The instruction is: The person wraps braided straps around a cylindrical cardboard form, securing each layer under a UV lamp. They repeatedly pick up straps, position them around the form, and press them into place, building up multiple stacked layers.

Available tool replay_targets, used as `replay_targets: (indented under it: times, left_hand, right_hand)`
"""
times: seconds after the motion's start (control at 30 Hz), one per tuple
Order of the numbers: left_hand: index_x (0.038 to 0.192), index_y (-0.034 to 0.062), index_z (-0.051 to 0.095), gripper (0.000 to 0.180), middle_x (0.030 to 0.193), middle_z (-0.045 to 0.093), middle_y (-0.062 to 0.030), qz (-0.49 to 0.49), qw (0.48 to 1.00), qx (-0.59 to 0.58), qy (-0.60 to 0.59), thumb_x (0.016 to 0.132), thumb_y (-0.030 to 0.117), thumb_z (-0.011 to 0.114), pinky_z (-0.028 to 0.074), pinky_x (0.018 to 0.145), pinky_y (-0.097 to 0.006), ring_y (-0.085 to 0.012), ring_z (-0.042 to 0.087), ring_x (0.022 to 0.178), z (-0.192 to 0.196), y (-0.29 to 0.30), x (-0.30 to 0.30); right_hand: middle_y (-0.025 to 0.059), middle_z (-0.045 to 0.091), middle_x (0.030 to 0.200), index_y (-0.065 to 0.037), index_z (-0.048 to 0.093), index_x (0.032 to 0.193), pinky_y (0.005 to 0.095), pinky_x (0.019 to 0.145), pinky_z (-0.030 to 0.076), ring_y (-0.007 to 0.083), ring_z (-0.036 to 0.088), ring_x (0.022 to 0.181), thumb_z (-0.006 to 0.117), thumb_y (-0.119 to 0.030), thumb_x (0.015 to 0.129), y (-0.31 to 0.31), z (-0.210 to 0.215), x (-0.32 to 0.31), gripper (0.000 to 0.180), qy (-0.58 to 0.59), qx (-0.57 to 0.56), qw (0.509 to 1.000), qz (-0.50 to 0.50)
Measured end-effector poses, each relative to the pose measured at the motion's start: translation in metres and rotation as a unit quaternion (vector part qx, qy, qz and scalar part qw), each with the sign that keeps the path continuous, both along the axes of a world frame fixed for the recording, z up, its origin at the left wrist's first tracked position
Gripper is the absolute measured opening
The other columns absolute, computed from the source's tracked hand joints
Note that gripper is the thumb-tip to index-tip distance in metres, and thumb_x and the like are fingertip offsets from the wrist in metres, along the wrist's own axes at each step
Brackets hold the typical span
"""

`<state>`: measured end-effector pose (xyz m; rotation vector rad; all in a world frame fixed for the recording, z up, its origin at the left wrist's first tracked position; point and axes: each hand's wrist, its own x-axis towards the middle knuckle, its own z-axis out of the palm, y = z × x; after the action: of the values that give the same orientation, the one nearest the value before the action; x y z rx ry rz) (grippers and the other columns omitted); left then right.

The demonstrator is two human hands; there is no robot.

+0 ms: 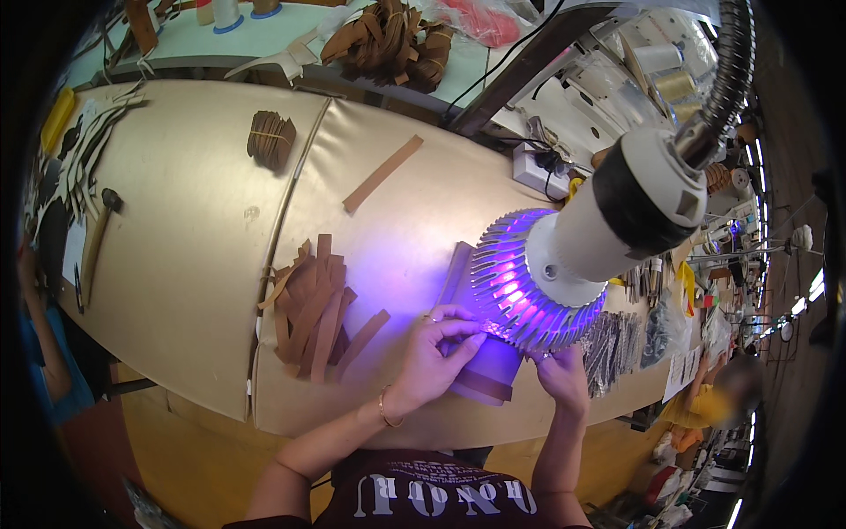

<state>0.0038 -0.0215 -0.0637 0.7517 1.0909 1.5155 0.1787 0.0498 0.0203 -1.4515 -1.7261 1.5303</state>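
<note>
My left hand (439,353) is at the left edge of the lamp head, thumb and fingertips pinched together under purple light. Whatever lies between those fingertips is too small and glaring to make out. Beneath them is a flat panel (490,363), tinted purple, with a brown strip (483,385) across its near end. My right hand (562,375) is at the panel's right side; its fingers are mostly hidden by the lamp (538,282), which has a finned metal head and a white and black body. Left of my left hand lies a loose pile of brown strips (313,309).
A single brown strip (383,175) and a banded brown bundle (271,141) lie farther off on the gold-coloured table (185,229). A hammer (101,234) is at the left. Metal chains or zippers (614,348) lie at the right. Other people sit at both sides.
</note>
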Motion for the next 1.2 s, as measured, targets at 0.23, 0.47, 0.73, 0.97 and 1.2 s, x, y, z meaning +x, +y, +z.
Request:
replay_targets:
  times: [0.23, 0.47, 0.73, 0.97, 1.2]
  left_hand:
    - [0.095, 0.0023, 0.074, 0.014, 0.098, 0.058, -0.0032, 0.034, 0.999, -0.015, 0.019, 0.083, 0.009, 0.074, 0.041, 0.063, -0.023, -0.0095, 0.051, 0.08, -0.008, -0.001, 0.006]
    - [0.094, 0.0029, 0.073, 0.013, 0.099, 0.055, -0.0012, 0.053, 0.997, -0.037, -0.039, 0.081, 0.004, 0.076, 0.038, 0.06, -0.019, -0.0042, 0.047, 0.072, -0.008, -0.001, 0.009]
    - [0.098, 0.0043, 0.071, 0.018, 0.098, 0.051, 0.0006, 0.07, 0.996, -0.033, -0.047, 0.08, 0.001, 0.075, 0.038, 0.059, -0.017, -0.0027, 0.045, 0.071, -0.012, -0.002, 0.01]
    - [0.099, 0.0042, 0.071, 0.02, 0.1, 0.051, 0.0002, 0.062, 0.995, -0.046, -0.068, 0.08, -0.001, 0.073, 0.038, 0.06, -0.017, -0.0031, 0.046, 0.072, -0.011, -0.005, 0.011]
    - [0.101, 0.005, 0.071, 0.022, 0.102, 0.053, -0.0007, 0.064, 0.997, -0.029, -0.039, 0.08, -0.001, 0.071, 0.039, 0.061, -0.019, -0.0039, 0.046, 0.073, -0.01, -0.006, 0.012]
  right_hand:
    - [0.0066, 0.061, 0.121, -0.004, 0.041, 0.136, 0.025, 0.081, 0.048, 0.0105, 0.06, 0.098, 0.059, 0.004, 0.089, 0.008, 0.007, -0.007, 0.05, 0.113, -0.045, 0.992, -0.015]
    - [0.0079, 0.06, 0.121, -0.002, 0.039, 0.135, 0.0296, 0.092, 0.049, 0.0153, 0.061, 0.108, 0.062, 0.004, 0.087, 0.003, 0.001, -0.016, 0.054, 0.086, 0.055, 0.995, 0.002]
    - [0.0066, 0.059, 0.121, -0.002, 0.04, 0.135, 0.0304, 0.097, 0.047, 0.0154, 0.059, 0.112, 0.064, 0.009, 0.081, 0.001, 0.003, -0.018, 0.06, 0.032, 0.058, 0.998, -0.011]
    - [0.0077, 0.055, 0.127, -0.002, 0.041, 0.134, 0.0318, 0.101, 0.046, 0.0164, 0.056, 0.117, 0.063, 0.011, 0.079, -0.001, 0.0, -0.016, 0.061, 0.014, 0.053, 0.998, -0.025]
    - [0.0071, 0.057, 0.124, -0.001, 0.041, 0.132, 0.0317, 0.1, 0.047, 0.0162, 0.057, 0.116, 0.063, 0.013, 0.078, -0.002, 0.002, -0.016, 0.06, 0.004, 0.031, 0.999, -0.038]
